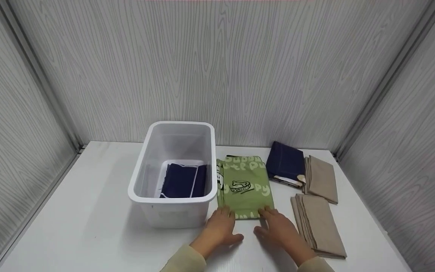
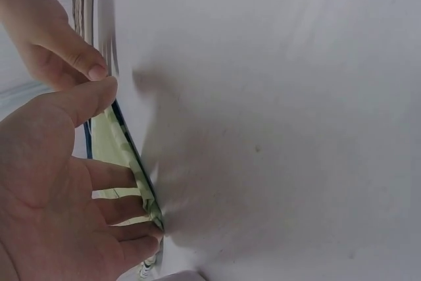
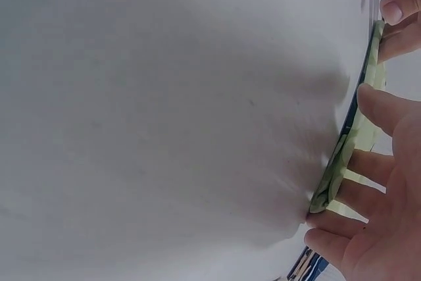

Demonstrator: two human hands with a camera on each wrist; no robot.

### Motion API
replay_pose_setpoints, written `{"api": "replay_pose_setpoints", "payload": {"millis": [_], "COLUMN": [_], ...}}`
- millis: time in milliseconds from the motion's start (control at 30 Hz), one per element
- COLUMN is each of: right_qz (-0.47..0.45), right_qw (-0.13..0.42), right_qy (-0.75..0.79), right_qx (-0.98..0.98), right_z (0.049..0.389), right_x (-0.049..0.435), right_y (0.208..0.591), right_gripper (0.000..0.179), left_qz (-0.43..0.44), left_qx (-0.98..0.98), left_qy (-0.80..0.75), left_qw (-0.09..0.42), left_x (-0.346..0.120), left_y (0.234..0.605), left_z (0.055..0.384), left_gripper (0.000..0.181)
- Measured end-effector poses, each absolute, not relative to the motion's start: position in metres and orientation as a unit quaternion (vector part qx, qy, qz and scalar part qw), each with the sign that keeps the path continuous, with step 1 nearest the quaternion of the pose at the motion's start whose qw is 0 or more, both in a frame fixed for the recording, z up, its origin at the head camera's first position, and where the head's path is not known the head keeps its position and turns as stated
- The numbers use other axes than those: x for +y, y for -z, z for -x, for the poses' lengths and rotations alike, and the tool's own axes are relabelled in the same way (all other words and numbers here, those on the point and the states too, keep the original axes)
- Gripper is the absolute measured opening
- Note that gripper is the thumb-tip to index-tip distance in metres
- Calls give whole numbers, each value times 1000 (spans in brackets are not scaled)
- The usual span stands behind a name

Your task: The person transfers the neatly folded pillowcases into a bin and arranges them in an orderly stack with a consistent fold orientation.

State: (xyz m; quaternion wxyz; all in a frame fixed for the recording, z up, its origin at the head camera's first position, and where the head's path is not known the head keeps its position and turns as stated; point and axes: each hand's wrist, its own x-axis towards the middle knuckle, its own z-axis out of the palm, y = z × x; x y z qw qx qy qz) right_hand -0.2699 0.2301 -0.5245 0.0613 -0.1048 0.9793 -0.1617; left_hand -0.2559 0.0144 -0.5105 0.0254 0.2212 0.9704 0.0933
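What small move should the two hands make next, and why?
Perhaps the left hand and right hand should bring their thumbs in and pinch the near edge of the green folded cloth: in the head view, their fingers touch its near corners, but the thumbs stand apart from it.

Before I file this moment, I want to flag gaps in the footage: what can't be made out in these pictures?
- Head view: the near end of the navy cloth inside the white plastic bin, hidden by the bin's near rim.
- Head view: the near corners of the green printed cloth, covered by the left hand and right hand.
- Right wrist view: most of the left hand, cut off by the right edge.
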Motion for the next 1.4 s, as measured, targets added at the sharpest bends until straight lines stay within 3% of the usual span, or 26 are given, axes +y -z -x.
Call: {"api": "replay_pose_setpoints", "payload": {"millis": [433, 567, 733, 967, 1400], "right_qz": [116, 129, 136, 68, -53], "right_qw": [69, 91, 68, 11, -1], "right_qy": [188, 234, 326, 463, 656], "right_qx": [973, 959, 933, 883, 753], "right_z": [257, 257, 260, 262, 267], "right_x": [233, 238, 244, 247, 250], "right_y": [528, 524, 523, 525, 530], "right_gripper": [67, 69, 65, 58, 62], "left_qz": [-228, -213, -189, -88, -13], "left_qx": [967, 949, 884, 800, 730], "left_qy": [-114, -226, -428, -592, -682], "left_qw": [28, 48, 15, 42, 47], "left_x": [7, 1, -6, -7, 6], "left_y": [513, 515, 520, 520, 515], "left_z": [246, 247, 249, 251, 268], "left_gripper": [74, 69, 59, 65, 70]}}
